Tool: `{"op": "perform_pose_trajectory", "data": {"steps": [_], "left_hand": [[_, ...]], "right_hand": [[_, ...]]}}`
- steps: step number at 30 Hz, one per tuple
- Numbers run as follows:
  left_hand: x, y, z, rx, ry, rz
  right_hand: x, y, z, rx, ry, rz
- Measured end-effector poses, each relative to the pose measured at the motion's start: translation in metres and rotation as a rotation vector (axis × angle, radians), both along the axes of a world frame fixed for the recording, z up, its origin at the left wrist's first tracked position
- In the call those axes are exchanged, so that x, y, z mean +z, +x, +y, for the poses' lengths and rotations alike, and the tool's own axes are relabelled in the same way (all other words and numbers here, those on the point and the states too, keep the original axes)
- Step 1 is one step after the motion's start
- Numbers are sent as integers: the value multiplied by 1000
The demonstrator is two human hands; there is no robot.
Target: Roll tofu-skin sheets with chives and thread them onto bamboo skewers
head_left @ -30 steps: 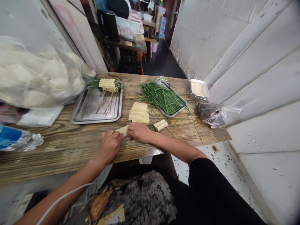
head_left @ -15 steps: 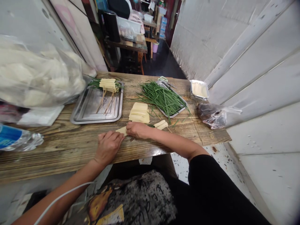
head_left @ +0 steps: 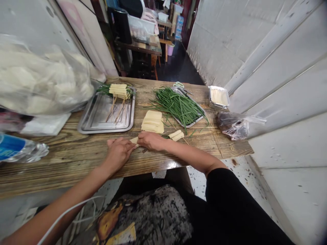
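Between my two hands, on the wooden table, lies a pale yellow tofu sheet (head_left: 134, 140), partly rolled. My left hand (head_left: 119, 152) closes its fingers on the sheet's near left edge. My right hand (head_left: 150, 140) has its fingers bent down over the right end, hiding that part. Just beyond them sits a stack of cut tofu sheets (head_left: 152, 122). To the right of my right hand are tofu rolls (head_left: 176, 135) with green ends and a skewer. Green chives (head_left: 178, 105) are heaped on a small metal tray (head_left: 193, 123) farther back.
A steel tray (head_left: 95, 112) at left holds skewered rolls (head_left: 119, 91). Loose bamboo skewers (head_left: 215, 136) lie at right, near a plastic bag (head_left: 233, 126) and a lidded container (head_left: 219, 97). A large bag (head_left: 43, 81) and water bottle (head_left: 20, 148) stand at far left. Scissors (head_left: 178, 85) lie at the back.
My left hand has flattened slightly and its fingers have shifted a little on the tofu sheet. My right hand stays nearly in place. The camera view has moved slightly.
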State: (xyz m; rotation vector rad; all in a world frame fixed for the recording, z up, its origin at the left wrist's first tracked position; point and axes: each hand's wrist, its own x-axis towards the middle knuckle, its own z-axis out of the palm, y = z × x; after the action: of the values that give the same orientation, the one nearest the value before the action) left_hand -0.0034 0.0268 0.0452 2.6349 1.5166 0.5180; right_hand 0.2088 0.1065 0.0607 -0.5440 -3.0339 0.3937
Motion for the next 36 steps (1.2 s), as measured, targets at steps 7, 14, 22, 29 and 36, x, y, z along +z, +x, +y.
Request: {"op": "perform_pose_trajectory", "data": {"steps": [7,14,22,29,36], "left_hand": [[-3,12,-20,62,224,82],[-7,5,-10,-10,131,18],[-4,9,-1,29,30,19],[-2,12,-5,56,41,25],[-4,17,-19,84,179,138]], "right_hand": [[4,-4,16,-2,-191,60],[3,-2,18,-107,-324,148],[6,-1,2,-80,-34,77],[-8,5,-48,-201,275,47],[-8,3,-39,-187,248,48]]}}
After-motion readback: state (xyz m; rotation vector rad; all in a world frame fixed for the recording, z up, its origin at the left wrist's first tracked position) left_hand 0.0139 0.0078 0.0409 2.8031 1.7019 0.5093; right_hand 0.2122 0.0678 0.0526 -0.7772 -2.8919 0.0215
